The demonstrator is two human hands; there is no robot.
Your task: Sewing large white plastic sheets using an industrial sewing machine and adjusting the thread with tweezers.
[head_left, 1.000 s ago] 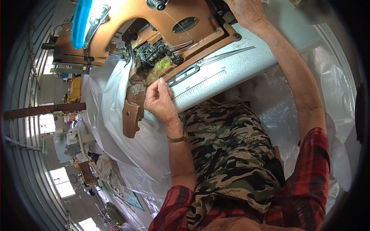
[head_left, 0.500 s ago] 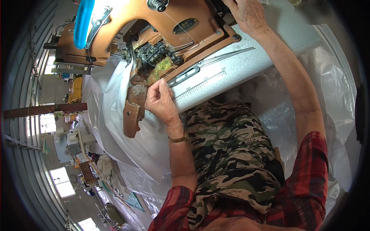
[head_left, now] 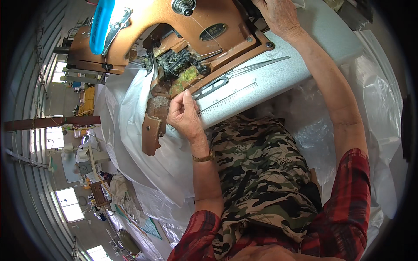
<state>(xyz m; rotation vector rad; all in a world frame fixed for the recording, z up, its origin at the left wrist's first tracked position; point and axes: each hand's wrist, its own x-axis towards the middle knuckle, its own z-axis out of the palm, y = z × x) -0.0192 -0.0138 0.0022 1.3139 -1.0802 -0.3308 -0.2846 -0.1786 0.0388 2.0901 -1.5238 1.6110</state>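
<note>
My left hand (head_left: 186, 118), a watch on its wrist, pinches at the front edge of an orange-brown sewing machine (head_left: 152, 11). A thin pale thread (head_left: 201, 81) loops down to those fingertips. The machine's bed is uncovered beside them, with dark mechanism parts (head_left: 176, 61) and yellow-green lint (head_left: 188, 74) inside. My right hand (head_left: 281, 19) reaches to the machine's right end, next to a dark part; its fingers are mostly cut off by the upper edge. Small black-handled snips (head_left: 213, 86) and long thin metal tweezers (head_left: 261, 62) lie along the machine's front.
A brown metal cover (head_left: 152, 126) hangs open left of my left hand. The pale tabletop (head_left: 322, 39) has a printed ruler scale (head_left: 230, 95). White plastic sheeting (head_left: 130, 126) drapes at the left, with camouflage cloth (head_left: 261, 174) over my lap. A blue lamp (head_left: 102, 26) is above.
The view has shifted slightly, so the machine sits a little farther right. My left hand keeps its pinch and my right hand stays at the machine's right end.
</note>
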